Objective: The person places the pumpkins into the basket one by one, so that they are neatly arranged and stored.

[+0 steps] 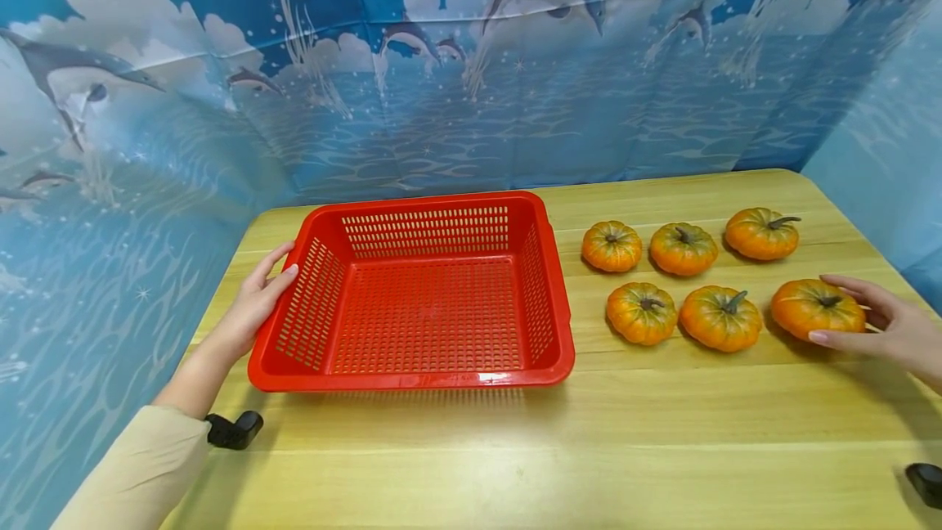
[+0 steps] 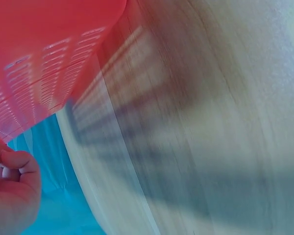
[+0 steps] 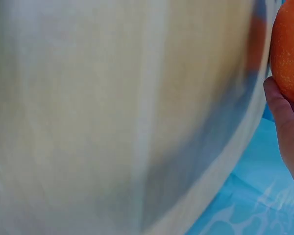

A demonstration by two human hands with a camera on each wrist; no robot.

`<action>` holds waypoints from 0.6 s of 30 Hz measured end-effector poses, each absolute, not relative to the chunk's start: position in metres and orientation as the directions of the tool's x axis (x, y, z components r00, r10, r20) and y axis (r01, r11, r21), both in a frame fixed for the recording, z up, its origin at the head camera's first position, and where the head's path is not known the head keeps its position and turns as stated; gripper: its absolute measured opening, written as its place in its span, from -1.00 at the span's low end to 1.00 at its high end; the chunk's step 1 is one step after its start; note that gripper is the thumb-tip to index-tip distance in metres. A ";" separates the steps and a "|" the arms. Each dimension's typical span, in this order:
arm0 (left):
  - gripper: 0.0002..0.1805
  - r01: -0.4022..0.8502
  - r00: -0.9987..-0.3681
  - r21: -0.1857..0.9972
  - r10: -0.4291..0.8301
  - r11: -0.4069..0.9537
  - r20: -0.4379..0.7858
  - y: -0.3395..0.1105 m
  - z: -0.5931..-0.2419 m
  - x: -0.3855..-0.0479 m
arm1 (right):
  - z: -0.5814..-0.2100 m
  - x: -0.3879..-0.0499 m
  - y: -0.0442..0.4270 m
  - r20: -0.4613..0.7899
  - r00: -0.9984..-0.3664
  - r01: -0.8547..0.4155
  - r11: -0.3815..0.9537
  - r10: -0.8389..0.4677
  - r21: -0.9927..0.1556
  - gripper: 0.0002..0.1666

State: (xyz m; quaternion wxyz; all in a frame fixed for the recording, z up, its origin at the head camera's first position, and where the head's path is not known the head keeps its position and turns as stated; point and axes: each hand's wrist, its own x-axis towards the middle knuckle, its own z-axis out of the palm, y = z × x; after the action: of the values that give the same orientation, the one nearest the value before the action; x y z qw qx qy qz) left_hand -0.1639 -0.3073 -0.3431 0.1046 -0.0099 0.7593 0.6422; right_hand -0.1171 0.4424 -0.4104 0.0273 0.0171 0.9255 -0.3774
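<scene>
A red plastic basket (image 1: 430, 381) with slotted walls stands on the left half of the table, nothing inside it. My left hand (image 1: 253, 305) grips its left rim; the left wrist view shows that hand (image 2: 14, 188) with curled fingers against the rim. At the far right, my right hand (image 1: 894, 321) holds a small orange pumpkin (image 1: 813, 309) between thumb and fingers. The right wrist view catches only part of this pumpkin (image 3: 290, 54) and of the hand (image 3: 286, 120) at its edge. Whether the pumpkin touches the table is unclear.
Several more pumpkins sit in two rows between basket and right hand, among them a front one (image 1: 721, 319) and a back one (image 1: 761, 234). The wooden table (image 1: 515, 464) meets a dolphin-printed blue curtain (image 1: 456, 129) behind and at the sides.
</scene>
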 end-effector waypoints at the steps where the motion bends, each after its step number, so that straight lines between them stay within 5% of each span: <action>1: -0.27 -0.150 -0.978 0.973 0.118 0.174 -0.171 -0.308 -0.343 -0.164 | -0.408 -0.117 0.442 -0.059 -0.998 0.053 0.719 0.017 -0.693 0.05; 18: -0.27 -0.147 -0.980 0.979 0.115 0.144 -0.164 -0.307 -0.346 -0.163 | -0.366 -0.128 0.417 -0.047 -0.998 0.002 0.764 -0.037 -0.645 0.08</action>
State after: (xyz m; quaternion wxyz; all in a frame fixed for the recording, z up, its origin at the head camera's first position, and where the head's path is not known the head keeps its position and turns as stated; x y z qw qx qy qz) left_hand -0.1635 -0.3072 -0.3457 0.0998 -0.0106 0.7497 0.6541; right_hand -0.1280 0.4171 -0.3656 0.0283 -0.0094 0.9387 -0.3435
